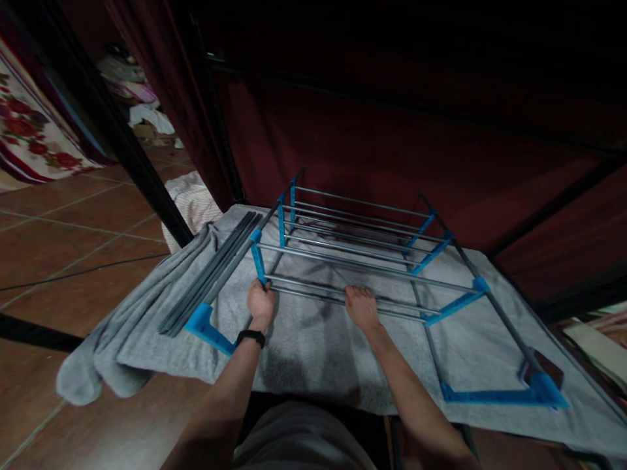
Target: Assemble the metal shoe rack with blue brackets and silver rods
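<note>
A partly assembled rack of grey metal tubes and blue plastic connectors lies on a grey blanket. My left hand is closed around the lower end of a blue connector, where the rods meet it. Farther right, my right hand wraps over the thin metal rods of the nearest tier. These rods run across to another blue connector on the right side. Both hands hide the parts under their fingers. A black band circles my left wrist.
Several loose grey tubes lie side by side left of the rack. A phone-like dark object rests by the right corner connector. Dark red curtain hangs behind; a dark post stands at left above tiled floor.
</note>
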`<state>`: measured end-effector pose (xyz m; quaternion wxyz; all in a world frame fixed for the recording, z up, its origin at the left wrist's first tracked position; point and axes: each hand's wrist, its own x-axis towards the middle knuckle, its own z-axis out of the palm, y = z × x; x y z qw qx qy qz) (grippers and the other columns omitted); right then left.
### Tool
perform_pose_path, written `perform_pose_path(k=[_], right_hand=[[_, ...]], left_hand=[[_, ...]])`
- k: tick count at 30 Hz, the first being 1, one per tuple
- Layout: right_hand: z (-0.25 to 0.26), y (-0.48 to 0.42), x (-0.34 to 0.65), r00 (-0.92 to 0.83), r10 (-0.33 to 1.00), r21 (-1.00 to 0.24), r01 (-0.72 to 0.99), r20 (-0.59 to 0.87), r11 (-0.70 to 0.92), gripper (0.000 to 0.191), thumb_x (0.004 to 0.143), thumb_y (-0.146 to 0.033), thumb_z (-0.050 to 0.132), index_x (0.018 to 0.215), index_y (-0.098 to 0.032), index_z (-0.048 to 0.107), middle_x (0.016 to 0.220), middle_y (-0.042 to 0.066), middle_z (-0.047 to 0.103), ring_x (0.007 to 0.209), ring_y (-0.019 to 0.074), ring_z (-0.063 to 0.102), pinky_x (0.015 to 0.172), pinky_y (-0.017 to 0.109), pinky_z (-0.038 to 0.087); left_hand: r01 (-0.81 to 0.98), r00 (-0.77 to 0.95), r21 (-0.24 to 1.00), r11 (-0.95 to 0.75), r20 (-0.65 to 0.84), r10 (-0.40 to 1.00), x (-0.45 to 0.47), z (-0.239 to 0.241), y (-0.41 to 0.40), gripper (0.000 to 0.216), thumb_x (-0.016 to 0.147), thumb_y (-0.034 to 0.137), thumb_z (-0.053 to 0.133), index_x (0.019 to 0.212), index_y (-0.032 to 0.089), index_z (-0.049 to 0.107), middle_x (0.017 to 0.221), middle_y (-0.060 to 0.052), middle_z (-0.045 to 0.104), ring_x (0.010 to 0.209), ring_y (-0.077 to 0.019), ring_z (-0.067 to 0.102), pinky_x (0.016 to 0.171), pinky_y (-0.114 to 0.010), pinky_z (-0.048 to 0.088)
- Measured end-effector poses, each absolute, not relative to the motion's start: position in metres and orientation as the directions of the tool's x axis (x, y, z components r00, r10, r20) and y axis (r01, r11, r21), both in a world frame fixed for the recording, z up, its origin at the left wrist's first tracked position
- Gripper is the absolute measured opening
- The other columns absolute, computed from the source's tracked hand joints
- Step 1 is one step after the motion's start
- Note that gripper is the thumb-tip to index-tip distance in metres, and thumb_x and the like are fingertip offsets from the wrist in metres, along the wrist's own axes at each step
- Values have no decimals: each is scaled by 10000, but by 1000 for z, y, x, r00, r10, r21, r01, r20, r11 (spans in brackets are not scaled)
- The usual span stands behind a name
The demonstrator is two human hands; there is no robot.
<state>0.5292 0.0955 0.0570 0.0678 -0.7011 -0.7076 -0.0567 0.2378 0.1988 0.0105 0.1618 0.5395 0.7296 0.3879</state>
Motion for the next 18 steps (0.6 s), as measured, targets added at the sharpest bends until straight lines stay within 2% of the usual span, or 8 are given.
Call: perform_pose_path(k=[4,6,8,11,13,15,18], right_hand=[[51,77,537,-12,948,-122,991,317,53,422,987,-147,428,1382,-211,563,1274,118,672,1154,225,599,1018,376,411],[41,58,547,75,909,-202,979,410,11,439,972,-135,413,1382,-211,553,1327,120,637,1197,229,576,1037,386,422],[26,35,562,258,844,-301,946,470,-122,406,960,-132,381,1305,-204,583,1288,127,642,1191,244,578,1025,398,445],[5,-2,594,563,674,-408,822,478,-398,347,942,-152,363,1187,-190,606,1164,157,658,1148,284,589,996,420,466],[-5,-21,618,679,552,-405,733,484,-547,341,924,-180,396,1204,-147,589,1141,194,647,1140,316,581,986,443,465],[-11,-32,641,725,455,-374,669,516,-642,411,901,-201,433,1279,-84,543,1176,234,626,1141,339,573,975,462,463],[-18,-33,670,734,420,-334,640,534,-692,478,876,-199,465,1327,-46,511,1185,249,624,1088,330,594,935,438,470]], left_hand=[[663,-356,739,116,176,918,238,21,195,245,842,184,598,737,253,388,734,-1,459,737,-217,499,724,-345,381],[656,-355,745,124,159,921,239,27,194,273,837,185,604,730,257,363,710,15,411,686,-204,446,682,-336,353],[651,-357,747,137,141,923,239,32,194,300,830,201,620,725,258,345,692,26,373,637,-190,375,641,-327,310],[654,-364,737,168,112,925,241,35,196,336,790,210,654,716,258,330,647,36,337,590,-176,291,613,-321,260],[660,-380,724,200,93,920,242,36,196,361,756,210,665,707,259,311,615,40,310,567,-172,257,607,-320,249],[664,-405,710,234,79,911,243,36,197,388,728,215,667,702,259,283,594,43,280,552,-166,221,605,-317,250],[673,-421,698,247,86,903,244,33,199,394,721,239,664,713,251,270,590,45,258,546,-159,188,599,-305,256]])
